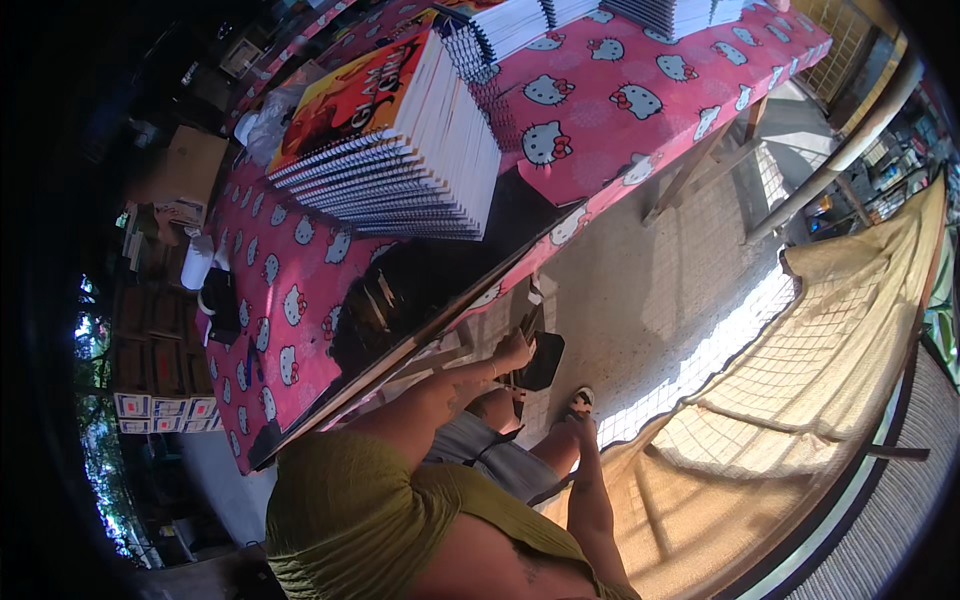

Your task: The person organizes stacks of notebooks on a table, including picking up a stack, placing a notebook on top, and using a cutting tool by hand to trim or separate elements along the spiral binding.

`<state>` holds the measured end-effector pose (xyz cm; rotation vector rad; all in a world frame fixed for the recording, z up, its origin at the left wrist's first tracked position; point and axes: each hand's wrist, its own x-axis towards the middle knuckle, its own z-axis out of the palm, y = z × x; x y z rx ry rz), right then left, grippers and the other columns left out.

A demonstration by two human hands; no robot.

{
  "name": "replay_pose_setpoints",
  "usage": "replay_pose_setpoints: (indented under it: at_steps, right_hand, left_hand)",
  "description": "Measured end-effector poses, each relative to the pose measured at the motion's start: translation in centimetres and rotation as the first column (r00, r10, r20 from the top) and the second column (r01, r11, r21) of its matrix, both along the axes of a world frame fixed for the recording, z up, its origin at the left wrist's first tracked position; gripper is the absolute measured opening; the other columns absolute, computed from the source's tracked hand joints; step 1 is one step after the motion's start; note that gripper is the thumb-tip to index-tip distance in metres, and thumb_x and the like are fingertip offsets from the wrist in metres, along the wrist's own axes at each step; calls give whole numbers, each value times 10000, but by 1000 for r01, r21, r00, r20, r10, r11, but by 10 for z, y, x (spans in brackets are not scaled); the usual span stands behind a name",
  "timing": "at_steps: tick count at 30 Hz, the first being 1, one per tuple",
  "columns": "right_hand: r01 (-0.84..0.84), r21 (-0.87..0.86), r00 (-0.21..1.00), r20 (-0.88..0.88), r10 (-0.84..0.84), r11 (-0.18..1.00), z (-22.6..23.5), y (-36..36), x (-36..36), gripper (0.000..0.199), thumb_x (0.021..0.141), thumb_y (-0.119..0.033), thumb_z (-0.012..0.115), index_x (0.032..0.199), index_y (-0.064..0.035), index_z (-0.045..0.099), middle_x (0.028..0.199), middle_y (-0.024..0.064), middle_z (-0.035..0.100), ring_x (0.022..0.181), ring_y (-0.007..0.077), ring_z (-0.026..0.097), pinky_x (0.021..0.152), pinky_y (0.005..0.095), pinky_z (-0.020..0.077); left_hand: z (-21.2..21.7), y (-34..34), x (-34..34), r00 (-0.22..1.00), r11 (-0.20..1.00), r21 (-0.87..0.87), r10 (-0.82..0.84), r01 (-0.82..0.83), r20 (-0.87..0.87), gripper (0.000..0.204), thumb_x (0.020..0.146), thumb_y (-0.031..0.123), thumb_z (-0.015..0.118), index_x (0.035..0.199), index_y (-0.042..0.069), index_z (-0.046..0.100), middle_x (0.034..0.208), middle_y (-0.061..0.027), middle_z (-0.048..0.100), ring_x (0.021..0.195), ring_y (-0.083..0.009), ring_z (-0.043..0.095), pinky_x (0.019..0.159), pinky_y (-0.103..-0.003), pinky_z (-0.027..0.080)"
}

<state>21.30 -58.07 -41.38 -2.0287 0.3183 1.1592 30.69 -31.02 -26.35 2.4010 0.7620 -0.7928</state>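
Observation:
My left hand (515,351) is stretched down beside the table's edge, fingers curled. It grips a dark narrow piece beside a flat black panel (543,362) with cut corners; I cannot make out what kind of thing this is. My right arm hangs down past my knee. At its end my right hand (584,428) is small and blurred near a patterned shoe (580,402), its fingers not clear. On the table left of me stands a tall stack of spiral-bound books (400,170) with red and orange covers.
A pink cat-print cloth covers the table (290,305), with a worn black patch along its near edge. More bound stacks (510,25) stand at the far end. Cardboard boxes (160,360) are piled at left. A tan mesh sheet (780,420) hangs at right, past a slanting pole (840,150).

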Motion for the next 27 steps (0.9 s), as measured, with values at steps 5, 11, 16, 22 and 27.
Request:
replay_pose_setpoints:
  at_steps: [5, 11, 16, 22, 27]
  right_hand:
    - [-173, -327, 980, 39, 196, 929, 38, 41, 6, 451, 815, -425, 608, 1179, -158, 626, 1221, 92, 607, 1192, 348, 515, 951, 570, 409]
    - [-68, -400, 936, 291, 197, 914, 25, 49, 12, 398, 853, -437, 586, 1087, -120, 650, 1082, 103, 635, 1117, 324, 560, 852, 546, 440]
    - [-25, -368, 919, 358, 167, 929, 27, 64, 22, 420, 856, -464, 582, 1104, -132, 650, 1130, 81, 637, 1106, 295, 575, 869, 498, 431]
    - [-54, -334, 868, 449, 210, 941, 28, 91, 27, 404, 863, -466, 570, 1118, -167, 666, 1139, 47, 657, 1086, 248, 599, 901, 446, 418]
    - [-92, -308, 849, 473, 236, 947, 26, 104, 18, 397, 870, -456, 562, 1104, -156, 673, 1122, 40, 666, 1076, 246, 605, 929, 429, 400]
  left_hand:
    - [-91, 67, -21, 962, 959, 81, 273, -270, -23, 567, 891, 247, 560, 1272, -75, 291, 1023, -346, 597, 856, -461, 650, 603, -485, 586]
    - [-159, 99, -25, 743, 742, -181, 665, -645, 82, 550, 901, 240, 589, 1329, 33, 313, 1281, -217, 448, 1006, -394, 611, 583, -417, 630]
    - [-175, 170, -54, 542, 537, -274, 838, -798, 62, 436, 929, 238, 573, 1260, 34, 378, 1292, -153, 432, 1115, -360, 539, 705, -504, 615]
    - [-166, 260, -104, 555, 551, 121, 755, -825, 349, 450, 879, 257, 624, 1210, 9, 447, 1254, -176, 477, 1082, -368, 563, 535, -442, 635]
    - [-166, 291, -116, 445, 450, 90, 795, -888, 413, 535, 838, 302, 642, 1253, 21, 455, 1253, -198, 501, 1094, -356, 566, 577, -430, 617]
